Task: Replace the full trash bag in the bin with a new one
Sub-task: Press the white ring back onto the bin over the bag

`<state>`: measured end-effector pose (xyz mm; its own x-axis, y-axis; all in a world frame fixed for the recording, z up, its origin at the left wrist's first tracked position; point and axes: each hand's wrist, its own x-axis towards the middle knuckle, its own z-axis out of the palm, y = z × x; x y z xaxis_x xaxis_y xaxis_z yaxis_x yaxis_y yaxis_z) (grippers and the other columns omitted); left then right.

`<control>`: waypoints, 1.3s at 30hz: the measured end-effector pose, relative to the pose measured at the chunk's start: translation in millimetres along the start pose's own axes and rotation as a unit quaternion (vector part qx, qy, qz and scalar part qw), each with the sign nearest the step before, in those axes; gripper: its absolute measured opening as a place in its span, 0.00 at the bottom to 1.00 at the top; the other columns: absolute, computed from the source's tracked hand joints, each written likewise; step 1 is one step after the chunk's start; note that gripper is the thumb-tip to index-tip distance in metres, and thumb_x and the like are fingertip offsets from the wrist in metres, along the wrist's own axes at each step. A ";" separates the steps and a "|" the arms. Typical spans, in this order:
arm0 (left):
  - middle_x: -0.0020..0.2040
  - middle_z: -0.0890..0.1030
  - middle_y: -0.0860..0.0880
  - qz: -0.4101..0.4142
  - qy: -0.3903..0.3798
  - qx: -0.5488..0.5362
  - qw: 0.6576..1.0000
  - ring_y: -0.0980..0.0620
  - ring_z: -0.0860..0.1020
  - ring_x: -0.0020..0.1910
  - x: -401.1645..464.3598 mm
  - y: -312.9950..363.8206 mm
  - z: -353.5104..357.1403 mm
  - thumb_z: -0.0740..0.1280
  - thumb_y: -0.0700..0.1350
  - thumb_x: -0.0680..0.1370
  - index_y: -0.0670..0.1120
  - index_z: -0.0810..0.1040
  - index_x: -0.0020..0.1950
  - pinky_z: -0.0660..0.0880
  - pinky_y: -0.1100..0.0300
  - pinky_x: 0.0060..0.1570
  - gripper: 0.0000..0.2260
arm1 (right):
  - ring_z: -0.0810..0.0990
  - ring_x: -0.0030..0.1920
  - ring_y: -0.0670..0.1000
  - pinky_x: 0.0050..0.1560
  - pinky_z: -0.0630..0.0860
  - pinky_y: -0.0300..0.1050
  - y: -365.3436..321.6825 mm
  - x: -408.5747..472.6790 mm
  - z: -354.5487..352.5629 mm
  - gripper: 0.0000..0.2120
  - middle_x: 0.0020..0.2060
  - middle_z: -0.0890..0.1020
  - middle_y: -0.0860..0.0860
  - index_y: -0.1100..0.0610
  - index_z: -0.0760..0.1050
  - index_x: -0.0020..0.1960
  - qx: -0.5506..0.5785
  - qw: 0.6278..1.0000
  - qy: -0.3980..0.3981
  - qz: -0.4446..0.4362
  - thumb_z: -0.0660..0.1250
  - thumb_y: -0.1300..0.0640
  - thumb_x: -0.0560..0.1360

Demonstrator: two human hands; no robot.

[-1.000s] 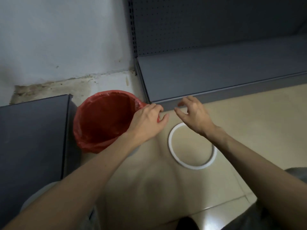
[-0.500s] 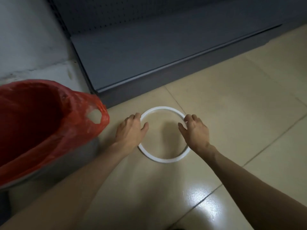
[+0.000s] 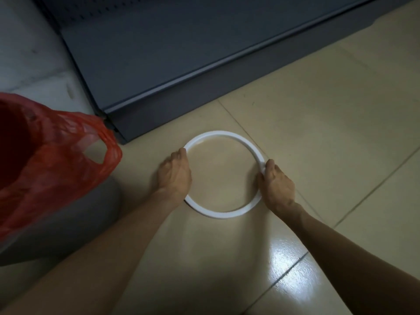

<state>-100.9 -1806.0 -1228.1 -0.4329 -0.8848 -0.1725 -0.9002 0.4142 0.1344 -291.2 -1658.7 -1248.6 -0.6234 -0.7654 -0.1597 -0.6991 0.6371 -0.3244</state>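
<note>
on the tiled floor (image 3: pixel 318 133), left hand (image 3: pixel 175 176) and right hand (image 3: pixel 276 183) seemingly gripping white ring (image 3: pixel 223 132), red bag (image 3: pixel 52 155) left, shelf base (image 3: pixel 159 64) behind

Two bare forearms, no sleeves, no watch, rings or gloves; left grip (image 3: pixel 174 176), right grip (image 3: pixel 276 184) bare.

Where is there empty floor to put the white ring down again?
Bare tile lies right of the right hand, below the grey shelf base, and toward the camera between the forearms. It is crowded on the left, where the red bag on the bin sits near the left hand gripping the white ring.
</note>
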 end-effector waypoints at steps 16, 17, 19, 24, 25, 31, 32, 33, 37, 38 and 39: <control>0.53 0.80 0.37 0.018 0.049 -0.092 0.994 0.33 0.79 0.51 7.3 22.2 -126.3 0.56 0.39 0.82 0.41 0.67 0.63 0.67 0.48 0.40 0.10 | 0.75 0.33 0.60 0.33 0.74 0.55 -26.6 20.6 -151.2 0.07 0.38 0.78 0.60 0.63 0.68 0.49 0.037 0.989 0.119 -0.085 0.64 0.61 0.77; 0.53 0.81 0.37 0.018 0.062 -0.096 0.993 0.33 0.79 0.51 5.1 22.2 -142.8 0.56 0.39 0.82 0.41 0.68 0.62 0.66 0.49 0.39 0.10 | 0.75 0.33 0.61 0.34 0.76 0.57 -33.6 22.3 -166.3 0.07 0.38 0.78 0.60 0.63 0.68 0.49 0.039 0.987 0.126 -0.088 0.64 0.61 0.77; 0.52 0.81 0.37 0.020 0.086 -0.109 0.990 0.33 0.79 0.51 1.1 17.1 -177.5 0.57 0.41 0.82 0.42 0.68 0.61 0.66 0.49 0.39 0.09 | 0.75 0.33 0.62 0.35 0.75 0.57 -51.6 27.0 -194.4 0.07 0.37 0.78 0.60 0.64 0.69 0.48 0.044 0.984 0.139 -0.104 0.65 0.61 0.76; 0.45 0.80 0.40 0.005 0.149 -0.145 0.978 0.34 0.79 0.45 -11.4 -25.7 -254.6 0.58 0.43 0.82 0.42 0.70 0.60 0.71 0.47 0.40 0.08 | 0.76 0.34 0.60 0.35 0.75 0.55 -119.6 38.9 -243.6 0.06 0.37 0.78 0.57 0.62 0.70 0.49 0.092 0.974 0.135 -0.154 0.65 0.60 0.77; 0.43 0.78 0.42 -0.002 0.162 -0.146 0.976 0.35 0.78 0.43 -16.2 -39.1 -266.1 0.58 0.43 0.82 0.43 0.70 0.60 0.71 0.48 0.39 0.08 | 0.76 0.35 0.60 0.36 0.74 0.54 -136.1 40.3 -248.6 0.06 0.37 0.78 0.57 0.61 0.70 0.49 0.108 0.971 0.133 -0.166 0.65 0.59 0.77; 0.40 0.79 0.44 -0.050 0.220 -0.150 0.963 0.39 0.78 0.39 -63.2 -135.0 -306.0 0.61 0.43 0.80 0.43 0.72 0.61 0.73 0.49 0.40 0.10 | 0.78 0.37 0.61 0.37 0.70 0.50 -236.6 31.8 -243.3 0.07 0.32 0.77 0.52 0.60 0.72 0.50 0.123 0.948 0.128 -0.266 0.68 0.58 0.75; 0.39 0.78 0.46 -0.069 0.228 -0.150 0.960 0.42 0.77 0.37 -73.2 -150.6 -308.7 0.62 0.44 0.80 0.44 0.72 0.61 0.72 0.50 0.38 0.10 | 0.78 0.36 0.61 0.36 0.70 0.49 -252.6 27.3 -237.6 0.07 0.32 0.77 0.52 0.60 0.72 0.50 0.121 0.944 0.123 -0.282 0.68 0.58 0.75; 0.38 0.77 0.47 -0.087 0.234 -0.150 0.957 0.45 0.75 0.36 -84.8 -165.5 -310.5 0.62 0.44 0.80 0.44 0.72 0.61 0.71 0.53 0.36 0.10 | 0.78 0.35 0.60 0.35 0.70 0.48 -267.8 21.6 -230.9 0.07 0.31 0.77 0.51 0.60 0.72 0.50 0.121 0.940 0.116 -0.298 0.68 0.58 0.75; 0.38 0.78 0.50 -0.143 0.232 -0.170 0.947 0.50 0.77 0.34 -134.8 -210.7 -310.2 0.61 0.45 0.81 0.47 0.73 0.61 0.74 0.53 0.30 0.09 | 0.78 0.31 0.56 0.32 0.70 0.46 -314.2 -5.0 -204.3 0.07 0.31 0.77 0.50 0.58 0.72 0.51 0.133 0.926 0.063 -0.347 0.68 0.57 0.76; 0.39 0.78 0.49 -0.158 0.231 -0.175 0.944 0.50 0.78 0.34 -148.9 -220.6 -308.8 0.61 0.45 0.81 0.47 0.73 0.61 0.76 0.51 0.31 0.09 | 0.78 0.30 0.55 0.31 0.71 0.47 -324.4 -13.0 -197.0 0.07 0.30 0.77 0.49 0.58 0.73 0.52 0.134 0.923 0.044 -0.359 0.68 0.57 0.76; 0.39 0.79 0.49 -0.172 0.228 -0.181 0.941 0.50 0.79 0.35 -161.4 -229.2 -306.9 0.61 0.45 0.82 0.47 0.73 0.61 0.78 0.52 0.32 0.09 | 0.79 0.30 0.54 0.31 0.74 0.49 -333.0 -21.0 -190.2 0.08 0.31 0.77 0.50 0.59 0.73 0.52 0.132 0.919 0.024 -0.371 0.68 0.57 0.76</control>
<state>189.8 -1823.6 -931.6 0.0210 -0.9871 0.1588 -0.8725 0.0595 0.4850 -111.9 -1837.6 -959.9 -0.0288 -0.9712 0.2364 -0.8328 -0.1075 -0.5431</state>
